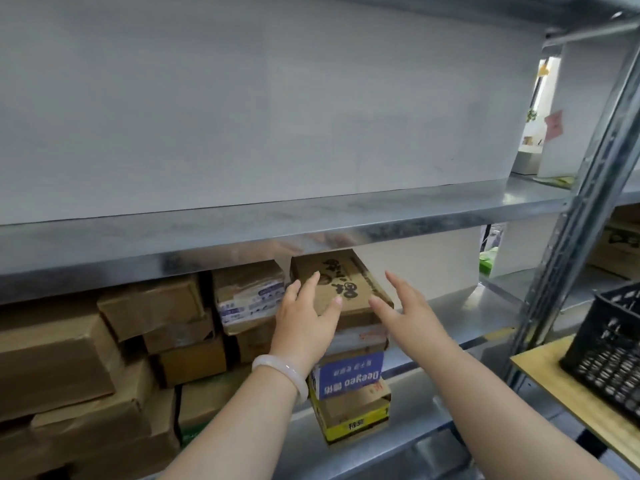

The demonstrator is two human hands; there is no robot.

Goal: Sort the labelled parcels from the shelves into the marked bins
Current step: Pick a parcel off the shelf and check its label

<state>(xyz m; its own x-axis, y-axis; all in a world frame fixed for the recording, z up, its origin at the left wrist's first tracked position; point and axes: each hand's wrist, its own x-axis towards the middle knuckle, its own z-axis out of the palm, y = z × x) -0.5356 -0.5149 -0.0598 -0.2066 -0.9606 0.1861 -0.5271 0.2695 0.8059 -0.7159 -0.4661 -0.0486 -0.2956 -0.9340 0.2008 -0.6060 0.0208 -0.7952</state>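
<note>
1. Parcel position. The top parcel (349, 282) is a flat rectangular box of brown corrugated cardboard with black printed characters on its upper face. It lies on a stack of parcels on the lower shelf (467, 320), a smooth galvanised sheet-metal deck, just under the folded front lip of the upper shelf (311, 230).

2. Stack. Under the top parcel sits a box with a glossy blue label (349, 374), its print upside down. Below that is a cardboard box with a yellow band (353, 419).

3. Hands. The 2 hands are apart, 1 at each side of the top parcel, and clamped on nothing.
- Left hand (304, 317): fingers straight, lying over the parcel's upper face, thumb at its front edge. A smooth, pale, rounded bangle (284, 372) circles the wrist.
- Right hand (405, 310): fingers straight and spread, at the parcel's right edge. Contact cannot be determined.

4. Surroundings. A pile of creased brown cartons (104, 341) fills the shelf to the left, and 1 carton carries a white-and-blue printed label (249, 299). At the right, a perforated steel upright (588, 202) carries the shelves. A black plastic lattice crate (606, 358) stands on a yellow wood-grain worktop (554, 382).
</note>
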